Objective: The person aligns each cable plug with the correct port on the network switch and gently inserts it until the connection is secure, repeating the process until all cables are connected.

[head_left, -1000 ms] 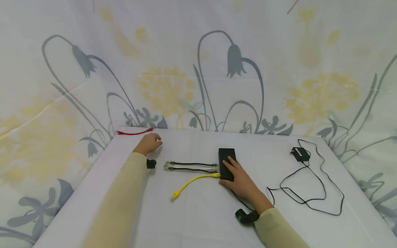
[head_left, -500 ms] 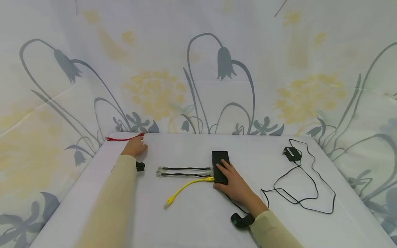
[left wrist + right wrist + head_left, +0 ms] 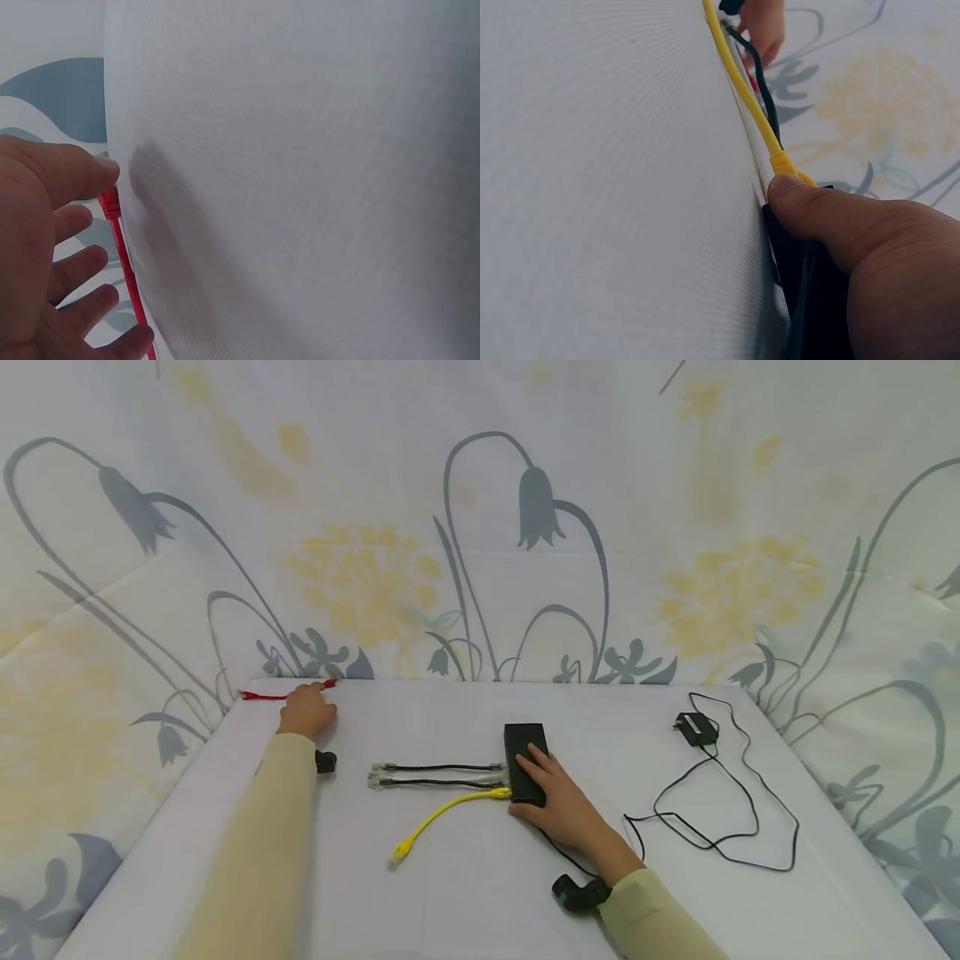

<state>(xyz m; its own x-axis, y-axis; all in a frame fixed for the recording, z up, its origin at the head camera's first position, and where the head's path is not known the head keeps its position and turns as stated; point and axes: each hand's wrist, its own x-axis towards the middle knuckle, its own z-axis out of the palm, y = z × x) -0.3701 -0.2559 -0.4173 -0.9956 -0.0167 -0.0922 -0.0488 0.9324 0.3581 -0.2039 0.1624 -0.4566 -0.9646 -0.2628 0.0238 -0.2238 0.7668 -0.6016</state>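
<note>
In the head view my left hand point(image 3: 307, 712) reaches over a short red network cable point(image 3: 264, 697) at the table's far left edge. Its thumb is beside the cable's red plug point(image 3: 109, 201) in the left wrist view, fingers loosely bent and spread; whether they touch the cable is unclear. My right hand point(image 3: 558, 802) rests on a black box like a network switch point(image 3: 525, 743), fingers spread on top. In the right wrist view its thumb lies by the plug of a yellow network cable point(image 3: 742, 82). Two short black cables point(image 3: 442, 767) also run from the box's left side.
A black power adapter point(image 3: 696, 728) lies at the right on the white table point(image 3: 465, 893), its thin cord point(image 3: 750, 777) looped around it. Another stretch of cord passes under my right wrist. A flowered cloth point(image 3: 360, 485) hangs behind the table's far edge.
My left hand has moved left and away from me, onto the red cable. My right hand stays on the black box. The head view has shifted slightly.
</note>
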